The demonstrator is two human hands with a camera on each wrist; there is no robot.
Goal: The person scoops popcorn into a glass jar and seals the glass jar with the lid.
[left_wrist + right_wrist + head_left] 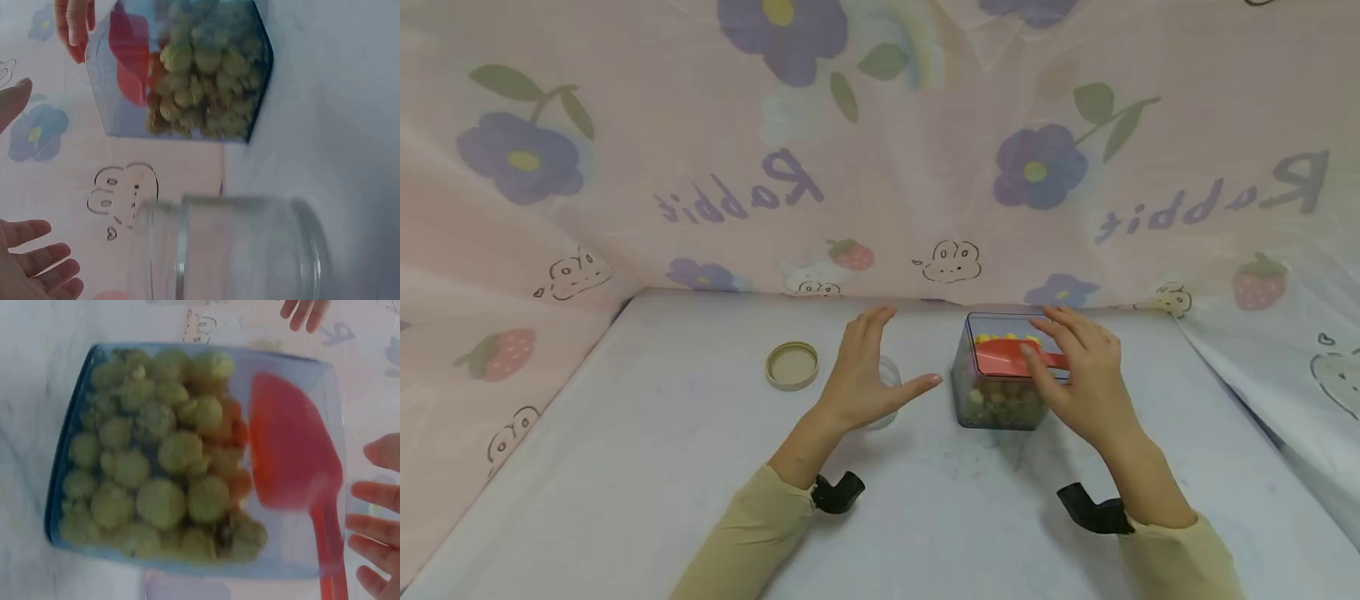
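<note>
My left hand [865, 375] hovers beside a clear jar [891, 372], its thumb and fingers spread wide. The jar stands upright without a lid and is partly hidden by that hand. To its right is a clear square container [961, 392] with yellowish, popcorn-like balls [162, 500]. A red scoop [998, 357] lies on top of these balls, its handle [328, 550] reaching over the container's rim. Around the handle end, my right hand [1086, 379] is held with fingers apart. In the right wrist view its fingers [375, 528] show a gap from the handle.
A round gold-coloured lid [792, 365] lies on the white tabletop [647, 433], left of the jar. Behind the table hangs a pink patterned cloth [880, 167], which also runs down both sides. A black wrist mount [838, 492] sits at the left sleeve.
</note>
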